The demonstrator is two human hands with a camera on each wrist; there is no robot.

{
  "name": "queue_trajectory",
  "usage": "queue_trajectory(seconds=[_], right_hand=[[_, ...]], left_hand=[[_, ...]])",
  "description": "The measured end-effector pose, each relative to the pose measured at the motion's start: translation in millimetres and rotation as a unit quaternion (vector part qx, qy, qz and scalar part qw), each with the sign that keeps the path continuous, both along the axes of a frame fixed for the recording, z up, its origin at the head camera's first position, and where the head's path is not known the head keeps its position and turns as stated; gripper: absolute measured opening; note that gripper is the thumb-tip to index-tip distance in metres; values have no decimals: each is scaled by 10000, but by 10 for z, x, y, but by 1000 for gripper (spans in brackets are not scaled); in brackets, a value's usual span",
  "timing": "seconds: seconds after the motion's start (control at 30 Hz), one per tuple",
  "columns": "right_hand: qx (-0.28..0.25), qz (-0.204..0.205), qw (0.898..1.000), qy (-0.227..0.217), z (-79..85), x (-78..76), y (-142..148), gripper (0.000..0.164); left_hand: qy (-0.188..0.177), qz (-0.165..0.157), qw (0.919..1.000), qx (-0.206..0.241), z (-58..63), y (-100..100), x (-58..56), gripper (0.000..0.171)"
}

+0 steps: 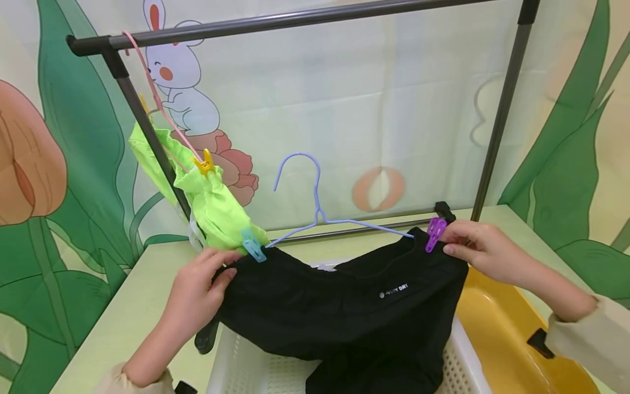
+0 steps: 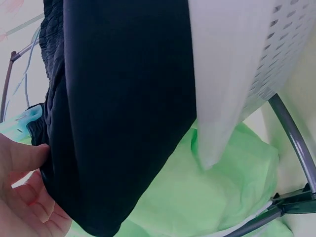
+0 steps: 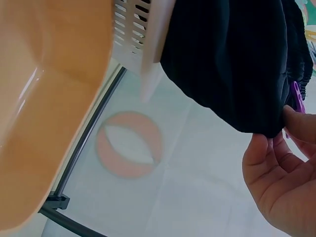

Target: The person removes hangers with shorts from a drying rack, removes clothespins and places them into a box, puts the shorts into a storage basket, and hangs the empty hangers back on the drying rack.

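Black shorts (image 1: 339, 306) with small white lettering hang between my two hands, above a white basket. A lavender wire hanger (image 1: 317, 213) stands up from the waistband, its hook in the air. A teal clothespin (image 1: 253, 245) clips the waistband at the left, a purple clothespin (image 1: 435, 234) at the right. My left hand (image 1: 199, 290) pinches the waistband corner beside the teal clothespin. At the opposite corner, by the purple clothespin, my right hand (image 1: 484, 254) pinches the fabric between thumb and fingers. In the right wrist view the shorts (image 3: 232, 64) hang from that hand's fingertips.
A dark rack rail (image 1: 295, 20) runs across the top. At its left end a pink hanger (image 1: 159, 101) carries a lime-green garment (image 1: 216, 208) held by yellow clothespins (image 1: 205, 162). Below stand the white basket (image 1: 246, 355) and a yellow tub (image 1: 507, 328) on the pale green table.
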State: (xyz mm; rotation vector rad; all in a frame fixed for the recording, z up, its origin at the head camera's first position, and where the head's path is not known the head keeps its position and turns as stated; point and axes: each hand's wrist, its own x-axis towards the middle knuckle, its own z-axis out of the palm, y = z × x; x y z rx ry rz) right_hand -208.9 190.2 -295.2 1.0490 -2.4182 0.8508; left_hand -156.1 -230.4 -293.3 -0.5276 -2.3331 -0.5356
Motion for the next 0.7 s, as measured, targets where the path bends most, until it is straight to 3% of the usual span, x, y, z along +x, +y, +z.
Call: queue_trajectory(seconds=[0.43,0.7], right_hand=[[52,-10,9987,-509,-110,-13,22,15],[110,-85,9960,-880,-133,9,46,9]], left_hand=[[-930,97,9946,-449,-61,28,5,14],[-861,73,9946,-579,-107,59,-4,16]])
